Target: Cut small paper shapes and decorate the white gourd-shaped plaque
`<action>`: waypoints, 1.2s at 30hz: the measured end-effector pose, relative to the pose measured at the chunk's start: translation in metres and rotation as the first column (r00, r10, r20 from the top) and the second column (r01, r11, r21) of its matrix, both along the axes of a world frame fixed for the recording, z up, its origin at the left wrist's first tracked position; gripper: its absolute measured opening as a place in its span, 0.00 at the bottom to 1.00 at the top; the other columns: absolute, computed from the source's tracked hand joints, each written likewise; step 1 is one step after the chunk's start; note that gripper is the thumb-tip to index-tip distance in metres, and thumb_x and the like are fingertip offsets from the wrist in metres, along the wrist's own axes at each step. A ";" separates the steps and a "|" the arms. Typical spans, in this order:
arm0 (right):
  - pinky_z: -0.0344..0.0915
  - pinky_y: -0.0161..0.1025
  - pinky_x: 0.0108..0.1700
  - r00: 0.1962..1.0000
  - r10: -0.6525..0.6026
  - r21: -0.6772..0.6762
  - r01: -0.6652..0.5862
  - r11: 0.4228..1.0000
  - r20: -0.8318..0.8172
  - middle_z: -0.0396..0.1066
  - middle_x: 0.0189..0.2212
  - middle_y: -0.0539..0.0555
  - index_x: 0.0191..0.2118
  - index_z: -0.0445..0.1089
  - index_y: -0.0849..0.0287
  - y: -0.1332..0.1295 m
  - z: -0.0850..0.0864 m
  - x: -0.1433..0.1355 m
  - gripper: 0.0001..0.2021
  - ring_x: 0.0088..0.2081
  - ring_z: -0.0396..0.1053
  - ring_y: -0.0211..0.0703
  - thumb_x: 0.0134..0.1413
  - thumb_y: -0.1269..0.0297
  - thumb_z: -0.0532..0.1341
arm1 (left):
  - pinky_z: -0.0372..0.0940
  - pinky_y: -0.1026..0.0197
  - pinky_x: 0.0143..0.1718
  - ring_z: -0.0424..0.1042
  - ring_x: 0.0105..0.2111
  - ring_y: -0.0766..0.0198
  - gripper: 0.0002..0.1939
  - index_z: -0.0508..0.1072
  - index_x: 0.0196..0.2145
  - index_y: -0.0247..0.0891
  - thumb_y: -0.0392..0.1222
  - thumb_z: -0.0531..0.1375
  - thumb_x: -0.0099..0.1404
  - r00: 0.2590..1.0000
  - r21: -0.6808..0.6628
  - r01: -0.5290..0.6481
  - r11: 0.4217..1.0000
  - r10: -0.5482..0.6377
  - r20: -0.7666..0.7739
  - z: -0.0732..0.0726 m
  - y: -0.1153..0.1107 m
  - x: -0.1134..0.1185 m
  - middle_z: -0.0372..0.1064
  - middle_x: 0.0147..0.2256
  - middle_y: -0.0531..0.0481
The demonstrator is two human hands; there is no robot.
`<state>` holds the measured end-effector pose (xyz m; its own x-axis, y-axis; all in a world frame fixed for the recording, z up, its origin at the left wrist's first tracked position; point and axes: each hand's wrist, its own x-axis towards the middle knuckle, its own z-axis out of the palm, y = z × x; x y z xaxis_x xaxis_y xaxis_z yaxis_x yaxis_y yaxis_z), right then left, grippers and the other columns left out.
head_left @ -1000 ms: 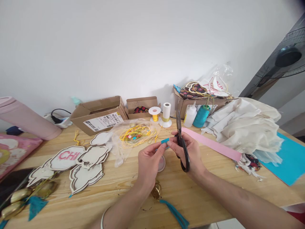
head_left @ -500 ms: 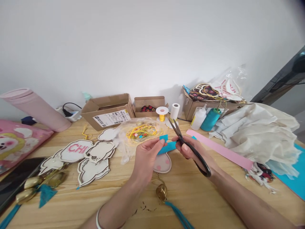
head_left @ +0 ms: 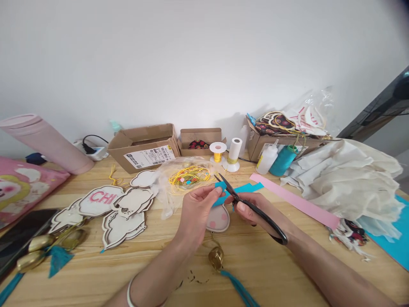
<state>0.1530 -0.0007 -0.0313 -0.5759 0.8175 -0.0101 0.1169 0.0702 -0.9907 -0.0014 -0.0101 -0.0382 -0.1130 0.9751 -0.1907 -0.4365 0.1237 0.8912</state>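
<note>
Between its thumb and fingers my left hand (head_left: 200,204) pinches a small piece of blue paper (head_left: 220,186). My right hand (head_left: 255,209) grips black-handled scissors (head_left: 236,197); their blades point up and left, right at the edge of that piece. Behind and below the hands lies a blue strip (head_left: 247,189) on the table. Partly hidden under the hands is a cloud-shaped ornament (head_left: 219,219) with pink spots. A gold bell (head_left: 216,257) with a blue tassel (head_left: 238,288) hangs from its cord, nearer to me.
Several cloud-shaped wooden frames (head_left: 124,226) lie left, near gold bells (head_left: 40,243). A bag of yellow cords (head_left: 188,178), a yellow thread spool (head_left: 217,152) and cardboard boxes (head_left: 143,147) stand behind. A pink strip (head_left: 294,199) and crumpled cream fabric (head_left: 348,179) lie right.
The scissors have come down and left, so their blades now meet the small blue piece. My right hand has lowered slightly; my left hand keeps its pinch in nearly the same place.
</note>
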 end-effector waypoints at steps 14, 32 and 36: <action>0.44 0.32 0.20 0.997 -0.063 -0.036 0.062 0.997 -0.033 0.50 0.16 0.44 0.32 0.68 0.64 -0.002 -0.003 -0.004 0.25 0.19 0.47 0.30 0.47 0.42 0.56 | 0.67 0.63 0.32 0.73 0.26 0.65 0.05 0.77 0.24 0.36 0.39 0.66 0.47 0.999 -0.005 0.014 1.000 -0.014 0.039 0.000 0.000 0.003 0.74 0.23 0.51; 0.40 0.32 0.20 0.998 -0.048 -0.053 0.049 0.997 0.031 0.46 0.16 0.43 0.30 0.67 0.63 0.003 -0.001 0.003 0.23 0.18 0.41 0.29 0.43 0.44 0.60 | 0.66 0.67 0.29 0.72 0.24 0.68 0.03 0.77 0.23 0.37 0.38 0.66 0.48 0.998 -0.012 0.054 0.998 -0.054 0.025 0.004 0.000 0.002 0.74 0.22 0.53; 0.38 0.33 0.21 0.999 0.011 -0.026 -0.010 1.000 0.035 0.44 0.17 0.43 0.29 0.67 0.63 0.005 -0.003 0.008 0.21 0.19 0.40 0.29 0.47 0.45 0.58 | 0.66 0.67 0.30 0.72 0.24 0.68 0.03 0.77 0.23 0.37 0.38 0.66 0.48 0.996 -0.022 0.086 0.996 -0.086 0.017 0.003 0.000 0.000 0.75 0.22 0.53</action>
